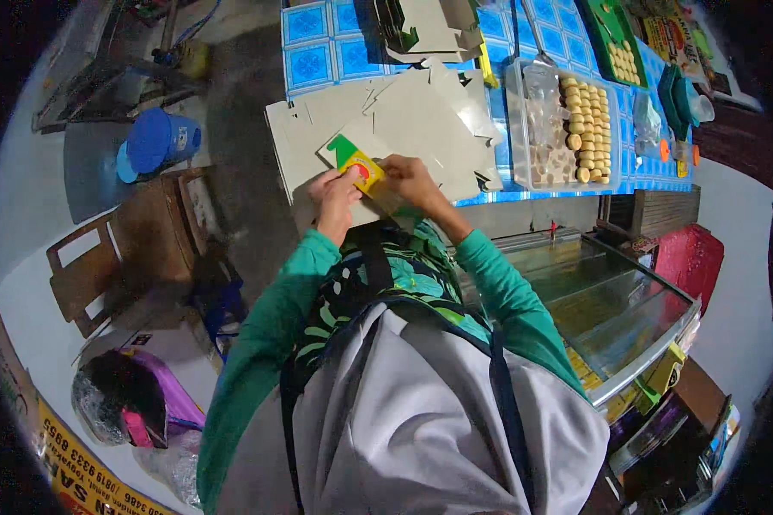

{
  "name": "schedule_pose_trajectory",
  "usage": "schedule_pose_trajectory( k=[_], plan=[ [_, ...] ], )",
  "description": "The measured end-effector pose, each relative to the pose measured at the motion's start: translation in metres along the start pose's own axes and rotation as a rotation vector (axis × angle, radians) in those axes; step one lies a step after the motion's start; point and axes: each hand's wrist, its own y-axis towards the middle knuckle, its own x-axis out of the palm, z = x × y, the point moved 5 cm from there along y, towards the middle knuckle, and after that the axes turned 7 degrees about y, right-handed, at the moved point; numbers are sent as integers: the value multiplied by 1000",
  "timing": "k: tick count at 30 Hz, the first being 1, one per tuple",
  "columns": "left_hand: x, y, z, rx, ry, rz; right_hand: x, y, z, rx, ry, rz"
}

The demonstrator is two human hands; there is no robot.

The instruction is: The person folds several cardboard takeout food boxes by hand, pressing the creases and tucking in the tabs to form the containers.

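Observation:
A small flat carton piece, printed green and yellow with a red picture, is held just in front of my body, tilted. My left hand is closed on its left edge, the thumb lying on the printed face. At the right end of the same piece, my right hand has its fingers curled and pinched on it; my fingers partly hide that end. Under and beyond both hands spreads a loose pile of flat pale cardboard blanks, several of them overlapping at angles.
The pile lies on a table with a blue patterned cloth. To its right stands a clear plastic tub with rows of small round pastries. A green tray is farther back. A glass case stands right, a wooden chair left.

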Motion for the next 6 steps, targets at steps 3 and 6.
schedule_pose_trajectory(
  k=[3,6],
  plan=[
    [-7,3,-3,38,31,91,42,-13,-57,-583,-1254,295],
    [-3,-1,0,-26,20,45,43,-10,-38,-598,-1445,391]
  ],
)
